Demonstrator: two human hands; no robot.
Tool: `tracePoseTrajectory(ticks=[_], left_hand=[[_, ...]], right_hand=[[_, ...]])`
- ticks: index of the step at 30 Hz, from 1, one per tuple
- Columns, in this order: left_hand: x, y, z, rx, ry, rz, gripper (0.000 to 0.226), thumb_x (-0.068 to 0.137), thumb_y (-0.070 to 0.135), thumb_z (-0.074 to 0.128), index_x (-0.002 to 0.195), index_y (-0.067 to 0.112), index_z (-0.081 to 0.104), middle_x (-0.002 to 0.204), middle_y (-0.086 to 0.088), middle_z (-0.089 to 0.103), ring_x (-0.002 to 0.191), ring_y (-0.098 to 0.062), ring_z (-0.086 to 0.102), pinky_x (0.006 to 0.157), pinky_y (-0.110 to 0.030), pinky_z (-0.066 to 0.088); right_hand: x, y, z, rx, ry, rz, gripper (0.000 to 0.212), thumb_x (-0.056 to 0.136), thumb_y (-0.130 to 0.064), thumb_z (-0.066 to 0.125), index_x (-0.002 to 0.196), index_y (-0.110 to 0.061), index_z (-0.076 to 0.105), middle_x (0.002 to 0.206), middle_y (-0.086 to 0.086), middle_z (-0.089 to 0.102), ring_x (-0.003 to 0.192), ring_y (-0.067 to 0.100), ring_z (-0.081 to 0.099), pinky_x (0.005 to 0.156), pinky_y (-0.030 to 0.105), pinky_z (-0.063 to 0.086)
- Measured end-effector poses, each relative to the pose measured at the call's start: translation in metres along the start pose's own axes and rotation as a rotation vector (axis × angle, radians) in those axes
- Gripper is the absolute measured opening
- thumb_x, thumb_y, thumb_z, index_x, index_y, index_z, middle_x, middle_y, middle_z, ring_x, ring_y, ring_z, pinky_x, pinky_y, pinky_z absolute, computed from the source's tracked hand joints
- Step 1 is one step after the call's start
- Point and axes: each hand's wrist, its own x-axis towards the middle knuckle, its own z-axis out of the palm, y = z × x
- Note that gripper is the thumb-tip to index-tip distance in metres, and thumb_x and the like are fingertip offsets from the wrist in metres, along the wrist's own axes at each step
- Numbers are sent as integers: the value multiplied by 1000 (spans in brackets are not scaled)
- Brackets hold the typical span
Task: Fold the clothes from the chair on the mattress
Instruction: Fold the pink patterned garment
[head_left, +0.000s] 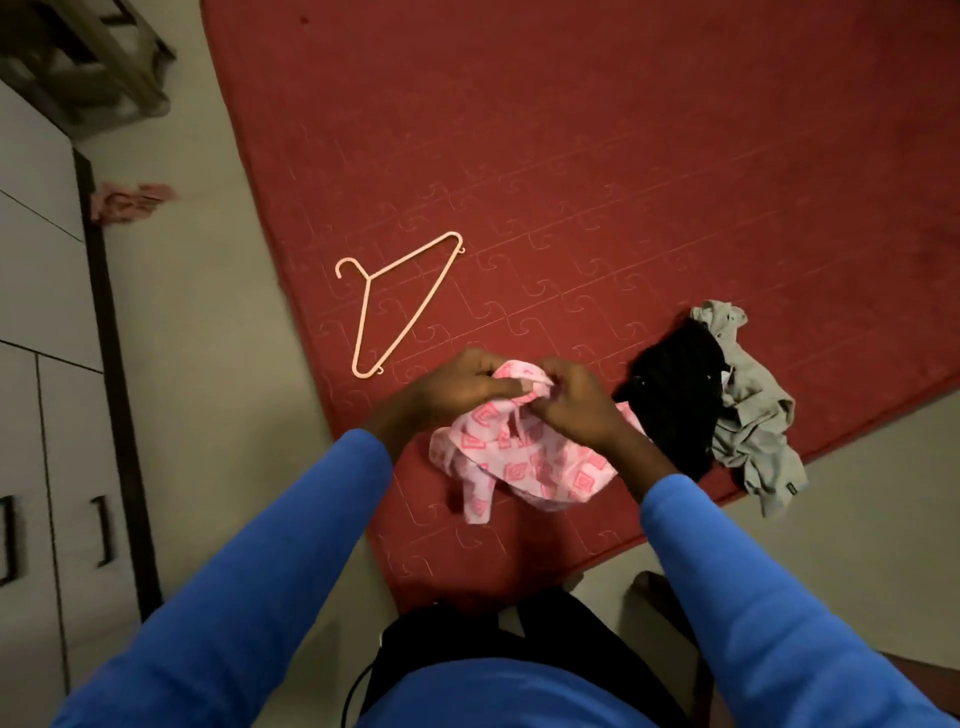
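Left hand (457, 387): grips the top of the pink shirt (519, 462), frame center.
Right hand (576, 405): pinches the same shirt.
Mattress (623, 156): red; hanger (397, 304) upper left of hands.
Black cloth (675, 395), grey cloth (753, 410): right.

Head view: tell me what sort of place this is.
Likely a bedroom at home: a red mattress lies on the floor, a white wardrobe with door handles stands beside it, and a hanger and crumpled clothes lie on the mattress.
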Motion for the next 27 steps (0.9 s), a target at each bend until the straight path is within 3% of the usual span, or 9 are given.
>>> tracePoseTrajectory(ticks=[2, 6, 8, 11, 13, 17, 22, 25, 27], left_hand=[[-8, 9, -7, -42, 45, 53, 13, 101, 11, 64, 104, 8, 76, 86, -5, 76, 74, -11, 70, 66, -24, 55], [-25, 17, -16, -181, 170, 135, 8, 99, 11, 65, 100, 8, 72, 84, -6, 78, 73, -15, 74, 62, -26, 58], [-32, 17, -17, -228, 226, 157, 11, 96, 13, 70, 104, 7, 69, 84, -13, 78, 72, -21, 75, 59, -30, 58], [-42, 16, -18, -254, 217, 231, 21, 97, 12, 72, 117, 14, 65, 91, -31, 74, 79, -37, 72, 67, -43, 57], [-47, 16, -23, -220, 165, 265, 30, 95, 7, 72, 123, 17, 65, 99, -34, 69, 85, -35, 70, 69, -41, 59], [-47, 21, -27, 88, 263, 317, 20, 89, 15, 79, 103, 28, 75, 87, 0, 73, 79, -14, 63, 71, -34, 53], [-50, 46, -7, 260, 360, 489, 12, 88, 33, 70, 99, 33, 72, 93, 3, 74, 81, -27, 69, 73, -43, 57], [-57, 50, -2, 349, 334, 538, 25, 89, 40, 71, 109, 28, 62, 97, 7, 71, 89, -20, 69, 77, -40, 57], [-65, 38, -14, 429, 253, 409, 38, 83, 49, 77, 109, 27, 60, 99, 6, 73, 91, -17, 72, 78, -40, 59]], right_hand=[[2, -10, -11, 121, -68, 53, 21, 85, 2, 73, 88, -19, 72, 80, -3, 72, 72, 9, 66, 68, 39, 53], [-7, -34, -29, 531, -99, 113, 3, 91, -11, 74, 90, -13, 73, 88, 11, 74, 79, 23, 69, 71, 33, 55], [-14, -48, -32, 611, -82, 109, 10, 88, -21, 75, 92, -12, 74, 92, 16, 74, 82, 26, 69, 72, 33, 56], [-22, -61, -34, 577, 6, 40, 10, 92, -17, 72, 95, -8, 73, 89, 12, 76, 79, 23, 71, 70, 33, 58], [-27, -63, -36, 534, 61, -2, 10, 98, -14, 68, 98, -5, 74, 90, 11, 77, 81, 22, 72, 71, 33, 59], [-43, -62, -38, 351, 141, -80, 14, 100, -19, 69, 101, -6, 75, 92, 4, 76, 82, 14, 71, 70, 31, 55], [-48, -84, -30, 71, 161, -214, 17, 92, -33, 74, 103, -21, 75, 91, -1, 76, 82, 22, 70, 71, 42, 54], [-49, -100, -27, 173, 311, -241, 12, 98, -13, 67, 89, -16, 75, 78, 0, 74, 65, 16, 65, 58, 35, 52], [-54, -106, -27, 360, 417, -215, 14, 101, -6, 63, 97, -11, 76, 83, 4, 74, 69, 12, 66, 54, 29, 53]])
